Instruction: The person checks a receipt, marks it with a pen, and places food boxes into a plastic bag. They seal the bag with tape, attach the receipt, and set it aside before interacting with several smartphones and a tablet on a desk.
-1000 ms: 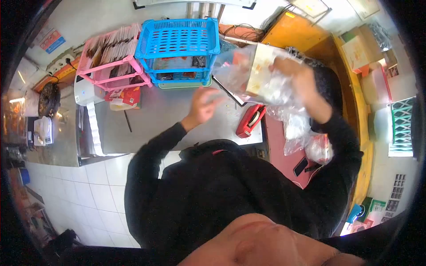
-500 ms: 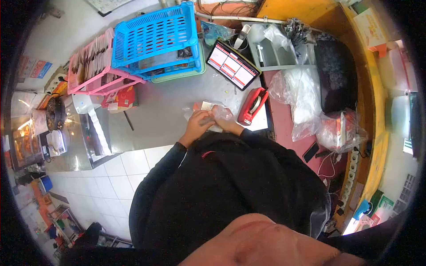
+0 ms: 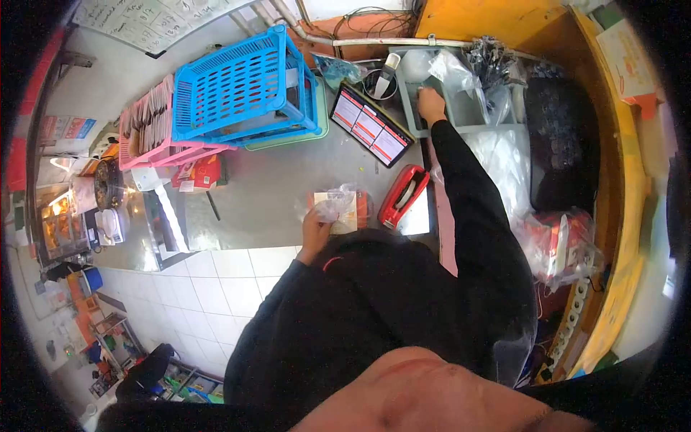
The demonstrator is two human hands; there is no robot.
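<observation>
On the steel counter's front edge, my left hand [image 3: 315,229] has its fingers closed on a clear plastic bag [image 3: 335,209]. The bag lies over a flat red-and-white packet with a label [image 3: 351,217]. My right hand [image 3: 431,105] is stretched out into the grey divided tray [image 3: 466,113] at the back right. Its fingers are closed at the left compartment; what they hold, if anything, is too small to name. A red tape dispenser [image 3: 405,196] stands right of the packet, and a lit tablet [image 3: 371,125] leans behind it.
Blue basket [image 3: 229,93] and pink basket [image 3: 147,128] with papers stand at the back left. A cup [image 3: 380,84] holds a white-handled item beside the tray. Clear bags [image 3: 504,165] lie right of my right arm. A dark pen [image 3: 213,205] lies on the counter.
My right hand has left the plastic bag and reached up and right into the grey tray. My left hand has stayed at the bag. The packet is more exposed, and the view has shifted.
</observation>
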